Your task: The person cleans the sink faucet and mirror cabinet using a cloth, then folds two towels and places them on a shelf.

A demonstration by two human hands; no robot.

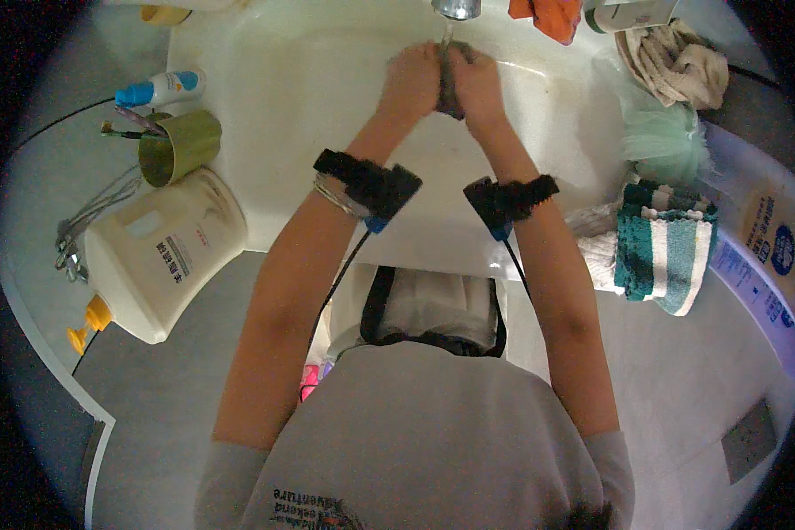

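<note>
Both hands are raised over the far part of a white sink [309, 106], just below the metal faucet [457, 8]. A thin stream of water [448, 34] runs down between them. My left hand [412, 81] is closed on the left side of a dark grey, wet-looking piece of cloth [451, 99]. Its right side is gripped by my right hand [479, 84], fingers bent around it. The cloth hangs bunched between the two hands, and its lower end shows below them. Much of it is hidden by my fingers, so I cannot tell its exact kind.
Left of the sink are a large cream pump bottle [172, 252], an olive cup [183, 146] with brushes, and a blue-capped bottle [172, 87]. Along the right lie a striped towel [667, 243], a pale green mesh puff [667, 141], a beige cloth [676, 62] and an orange cloth [552, 16].
</note>
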